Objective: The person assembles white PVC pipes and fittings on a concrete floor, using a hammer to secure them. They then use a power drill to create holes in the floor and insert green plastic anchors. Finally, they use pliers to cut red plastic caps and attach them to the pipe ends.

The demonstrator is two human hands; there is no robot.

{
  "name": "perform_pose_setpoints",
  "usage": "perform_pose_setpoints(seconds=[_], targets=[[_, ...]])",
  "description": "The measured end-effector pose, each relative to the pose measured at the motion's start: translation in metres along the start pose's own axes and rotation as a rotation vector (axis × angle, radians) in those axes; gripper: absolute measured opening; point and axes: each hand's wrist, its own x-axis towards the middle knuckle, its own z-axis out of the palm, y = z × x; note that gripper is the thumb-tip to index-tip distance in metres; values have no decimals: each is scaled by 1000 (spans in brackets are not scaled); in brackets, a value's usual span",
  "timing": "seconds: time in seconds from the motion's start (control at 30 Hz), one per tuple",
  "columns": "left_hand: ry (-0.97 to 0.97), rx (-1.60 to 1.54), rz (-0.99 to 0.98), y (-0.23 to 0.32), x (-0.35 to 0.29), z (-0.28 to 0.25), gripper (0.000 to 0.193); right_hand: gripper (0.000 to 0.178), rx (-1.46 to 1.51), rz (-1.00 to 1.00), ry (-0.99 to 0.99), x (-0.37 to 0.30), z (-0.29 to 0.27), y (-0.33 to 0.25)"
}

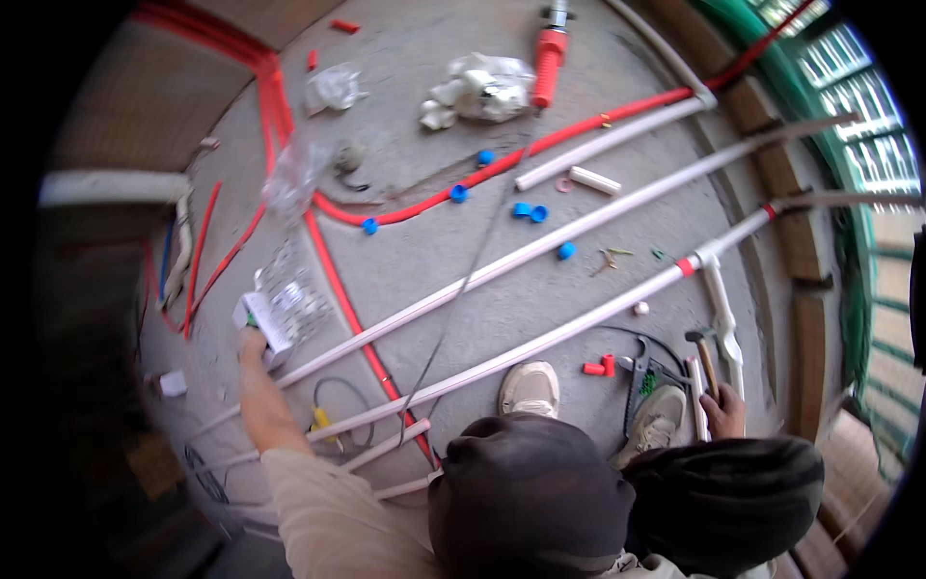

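My left hand (253,345) reaches out at the left to an open white box (269,331), with a bit of green showing at its edge. The fingers are hidden at the box, so their grip is unclear. A clear plastic bag (294,297) lies against the box's far side. In my right hand (723,414), close to my right shoe, is a hammer (708,361), held by its wooden handle with the head up. Beside that shoe lies a black tool (638,378) with small green pieces (649,383). Two short red fittings (600,367) rest left of it.
Long white pipes (540,335) cross the floor diagonally, joined at a tee (709,259). A red conduit (424,208) curves beyond them. Blue caps (530,212) lie scattered. Farther off are white gloves (482,89) and a red-handled tool (550,68). A dark cable (473,275) runs across the pipes.
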Motion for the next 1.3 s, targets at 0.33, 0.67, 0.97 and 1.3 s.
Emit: perform_pose_setpoints(seconds=[0.33, 0.67, 0.97, 1.3], targets=[[270, -346, -17, -39, -4, -20, 34, 36, -58, 100, -66, -29, 11, 41], [389, -48, -175, -30, -46, -94, 33, 37, 61, 72, -64, -29, 28, 53], [699, -27, 221, 40, -142, -163, 21, 33, 138, 1, -14, -16, 31, 63], [-252, -982, 979, 401, -421, -84, 14, 34, 257, -55, -63, 0, 16, 36]])
